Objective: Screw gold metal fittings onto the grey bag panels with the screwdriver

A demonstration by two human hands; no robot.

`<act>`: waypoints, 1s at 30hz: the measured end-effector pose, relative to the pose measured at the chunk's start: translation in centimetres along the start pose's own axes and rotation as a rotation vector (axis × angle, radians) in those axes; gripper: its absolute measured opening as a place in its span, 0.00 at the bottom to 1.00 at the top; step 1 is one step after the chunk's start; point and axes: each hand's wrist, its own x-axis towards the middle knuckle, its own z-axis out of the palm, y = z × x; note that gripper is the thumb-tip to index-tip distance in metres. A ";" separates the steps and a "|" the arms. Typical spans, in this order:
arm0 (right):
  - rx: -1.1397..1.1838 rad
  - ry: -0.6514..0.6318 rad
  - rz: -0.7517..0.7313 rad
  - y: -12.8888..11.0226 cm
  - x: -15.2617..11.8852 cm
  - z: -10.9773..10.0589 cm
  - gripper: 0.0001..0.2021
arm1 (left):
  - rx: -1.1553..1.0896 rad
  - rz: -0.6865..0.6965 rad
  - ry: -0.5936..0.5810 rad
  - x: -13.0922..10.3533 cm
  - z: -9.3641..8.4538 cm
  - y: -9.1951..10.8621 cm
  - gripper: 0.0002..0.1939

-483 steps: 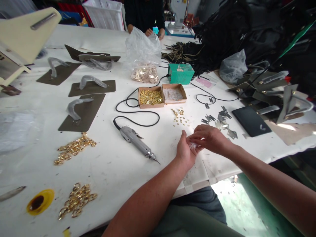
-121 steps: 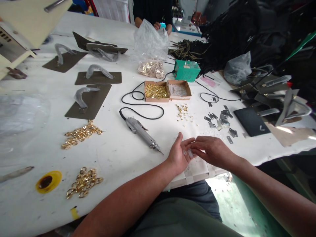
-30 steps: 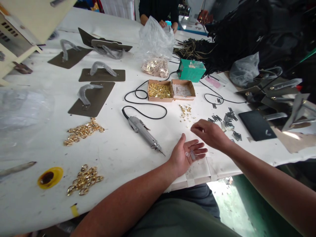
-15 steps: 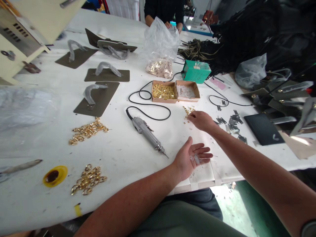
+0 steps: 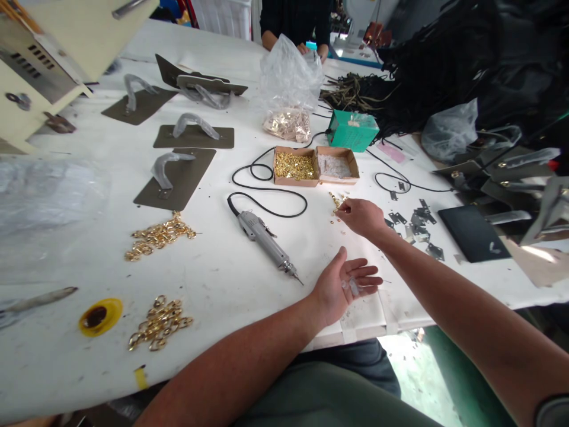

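Observation:
My left hand (image 5: 340, 287) is palm up near the table's front edge, its fingers stretched out. A few small clear plastic pieces (image 5: 354, 286) lie loose on its fingers. Beyond it, my right hand (image 5: 361, 216) reaches down to a small scatter of gold-coloured metal bits (image 5: 334, 203), thumb and fingertips pressed together. What sits between those fingertips is hidden. Left of both hands lies a grey electric screwdriver (image 5: 269, 244), its bit pointing toward my left hand.
Two cardboard boxes hold gold bits (image 5: 294, 166) and clear pieces (image 5: 334, 166). A green box (image 5: 353, 130) stands behind. Dark metal plates (image 5: 420, 220) and a black panel (image 5: 473, 233) lie right; gold clasps (image 5: 160, 323) and handled brown panels (image 5: 175, 179) left. Another person (image 5: 296, 26) sits opposite.
My right hand has shifted very slightly left at the gold bits. The left hand stays in place with the clear pieces on it. The view has moved a little.

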 end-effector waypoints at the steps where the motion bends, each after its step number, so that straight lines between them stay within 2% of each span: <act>1: -0.004 -0.001 -0.002 0.0 -0.1 0.0 0.12 | -0.001 -0.001 -0.001 0.0 0.0 0.0 0.30; 5: -0.017 0.019 -0.029 0.2 -0.5 -0.6 0.16 | -0.011 -0.004 -0.014 0.0 0.0 0.1 0.29; 8: 0.051 0.096 -0.059 0.9 -1.5 -1.7 0.15 | -0.028 0.003 -0.021 -0.1 0.0 0.1 0.30; 11: 0.203 0.138 -0.106 2.1 -4.0 -3.1 0.12 | -0.039 0.000 -0.003 -0.1 0.1 0.2 0.32; 14: 0.345 0.054 -0.259 3.6 -7.6 -3.6 0.10 | -0.044 0.017 -0.020 -0.1 0.1 0.3 0.33; 17: 0.391 -0.095 -0.417 4.9 -11.1 -2.8 0.09 | -0.051 0.040 -0.055 0.0 0.0 0.3 0.35; 19: 0.369 -0.134 -0.495 5.6 -12.8 -1.9 0.08 | -0.067 0.038 -0.051 0.2 -0.2 0.2 0.36; 24: 0.264 0.004 -0.626 5.7 -14.1 -0.1 0.08 | -0.086 0.020 -0.053 0.6 -0.6 0.2 0.36; 30: 0.139 0.076 -0.834 4.9 -13.8 -0.3 0.11 | -0.101 0.022 -0.071 0.7 -0.7 0.3 0.37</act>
